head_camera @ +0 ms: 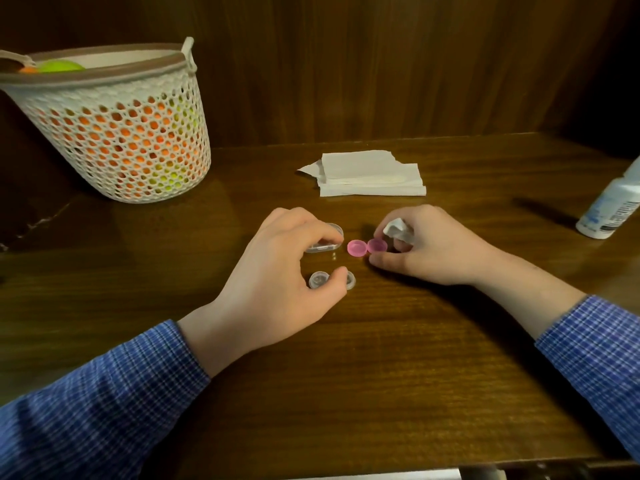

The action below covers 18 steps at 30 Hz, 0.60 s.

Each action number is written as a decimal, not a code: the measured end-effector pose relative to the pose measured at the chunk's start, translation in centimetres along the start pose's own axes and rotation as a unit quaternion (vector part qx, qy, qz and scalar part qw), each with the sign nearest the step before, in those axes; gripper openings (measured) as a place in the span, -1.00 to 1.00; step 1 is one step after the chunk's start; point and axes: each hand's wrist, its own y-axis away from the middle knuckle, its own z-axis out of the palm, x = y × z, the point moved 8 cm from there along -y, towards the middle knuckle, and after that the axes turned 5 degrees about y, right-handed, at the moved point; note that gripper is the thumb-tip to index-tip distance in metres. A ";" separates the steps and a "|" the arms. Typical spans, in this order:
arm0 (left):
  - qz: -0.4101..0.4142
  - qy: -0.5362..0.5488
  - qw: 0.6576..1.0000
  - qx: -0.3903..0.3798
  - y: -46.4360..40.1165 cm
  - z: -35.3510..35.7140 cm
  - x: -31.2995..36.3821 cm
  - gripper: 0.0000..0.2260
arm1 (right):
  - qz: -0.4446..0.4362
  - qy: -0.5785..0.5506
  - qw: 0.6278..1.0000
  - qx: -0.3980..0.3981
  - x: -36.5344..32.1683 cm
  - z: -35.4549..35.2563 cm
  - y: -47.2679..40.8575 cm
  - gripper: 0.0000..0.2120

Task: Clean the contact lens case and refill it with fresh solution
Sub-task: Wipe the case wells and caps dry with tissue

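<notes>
Pink lens case point(366, 246) sits open at counter point(398, 375) centre, between both hands.
L hand point(284, 268) fingers clamp a clear box point(325, 242) at 9 o'clock; R hand point(429, 247) fingers pinch tissue wad point(396, 228) at 3. Solution bottle point(611, 206) far at 3; clear caps point(319, 279) at 7.

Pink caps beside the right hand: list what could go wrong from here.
The pink caps lie loose between both hands, so a sweep of the right hand with its tissue wad could knock them away. The solution bottle stands near the table's right edge, easy to tip when reached for.
</notes>
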 end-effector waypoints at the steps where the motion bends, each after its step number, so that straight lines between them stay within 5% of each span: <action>1: -0.004 0.002 1.000 0.001 0.0 0.0 -0.1 -0.70 | -0.007 -0.006 1.000 0.003 -0.2 -0.1 0.0 -0.82; 6: -0.083 0.137 0.987 0.018 -0.2 -0.2 -1.4 -0.83 | -0.043 -0.096 0.991 0.086 -1.0 -2.7 1.1 -0.81; 8: -0.186 0.288 0.939 -0.011 -0.3 0.5 -2.6 -0.86 | -0.100 -0.171 0.971 0.131 -2.6 -3.9 2.4 -0.79; 12: -0.295 0.527 0.788 -0.122 0.1 3.2 -1.8 -0.69 | -0.223 -0.236 0.938 0.120 -6.7 -3.3 4.5 -0.83; 18: -0.289 0.608 0.719 -0.174 0.4 4.1 -1.2 -0.57 | -0.254 -0.214 0.932 0.144 -7.6 -3.1 5.2 -0.81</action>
